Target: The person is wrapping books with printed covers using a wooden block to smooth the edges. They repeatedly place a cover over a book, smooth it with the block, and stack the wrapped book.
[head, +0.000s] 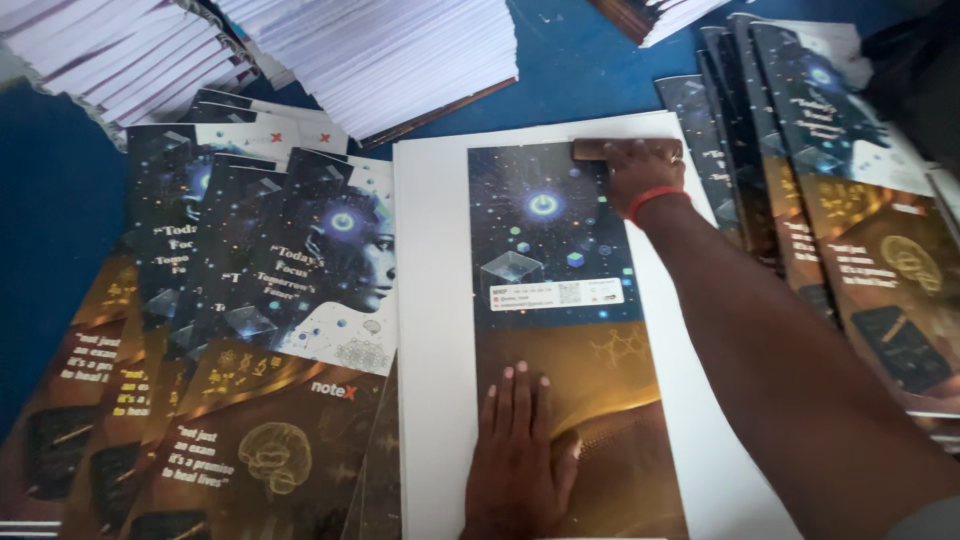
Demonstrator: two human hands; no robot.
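Bare arms, red wristband [655, 195], finger ring [676, 157]

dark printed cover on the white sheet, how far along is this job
Done, apparently: covered booklets fanned out left and right. In hand: left hand pins the dark blue-and-gold printed cover flat while right hand presses a small brown block along its top edge. Left: white uncovered stacks behind.

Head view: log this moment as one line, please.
left hand: flat on printed cover | right hand: pressing wooden block at cover's top edge | cover on white board | printed booklets fanned both sides
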